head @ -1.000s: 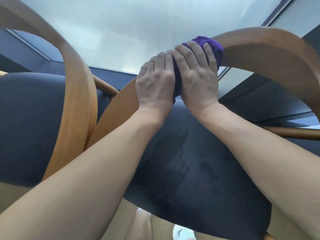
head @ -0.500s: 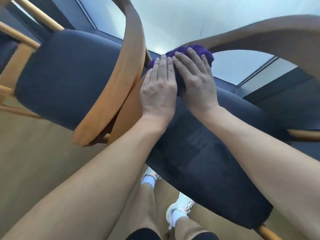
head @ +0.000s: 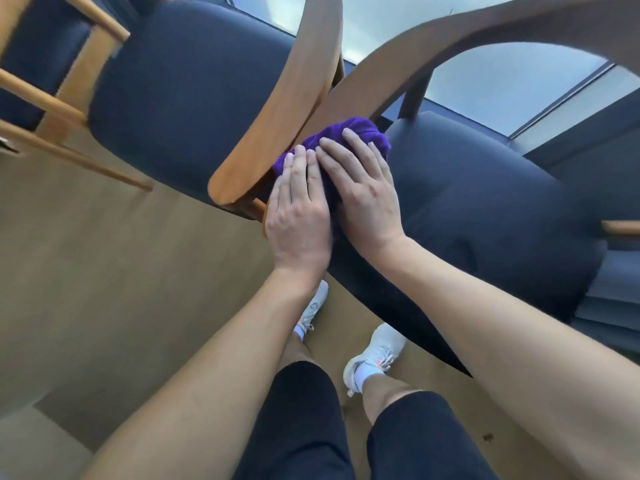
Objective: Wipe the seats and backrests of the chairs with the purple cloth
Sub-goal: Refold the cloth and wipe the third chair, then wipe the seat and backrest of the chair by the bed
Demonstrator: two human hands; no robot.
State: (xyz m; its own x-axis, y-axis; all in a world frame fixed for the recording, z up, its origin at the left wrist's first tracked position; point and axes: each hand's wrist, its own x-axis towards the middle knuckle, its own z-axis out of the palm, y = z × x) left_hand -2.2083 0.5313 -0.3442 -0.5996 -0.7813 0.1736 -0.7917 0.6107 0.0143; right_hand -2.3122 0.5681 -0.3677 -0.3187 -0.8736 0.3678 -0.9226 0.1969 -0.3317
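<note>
Left hand (head: 298, 216) and right hand (head: 367, 199): both lie flat, side by side, fingers straight and close together, palms pressing down on the purple cloth (head: 360, 131). Neither hand curls around the cloth; only the fingertips and palms bear on it.

Reference item: near chair seat (head: 478, 209), dark blue upholstery, running diagonally under the right forearm.

- Floor (head: 104, 278): tan, below and left of the seat.
- Second chair (head: 180, 98): same dark upholstery, directly left of the seat. Its curved wooden backrest (head: 287, 105) crosses close to the seat's left corner.
- Near chair backrest (head: 485, 26): curved wooden band, arching above the seat and descending to the seat's left corner.
- Black shorts (head: 301, 427): below the seat's front edge.
- White shoes (head: 377, 355): on the floor, just under the seat's front edge.
- Purple cloth: bunched at the seat's left corner, against the lower end of the near chair backrest, mostly covered by the hands.
</note>
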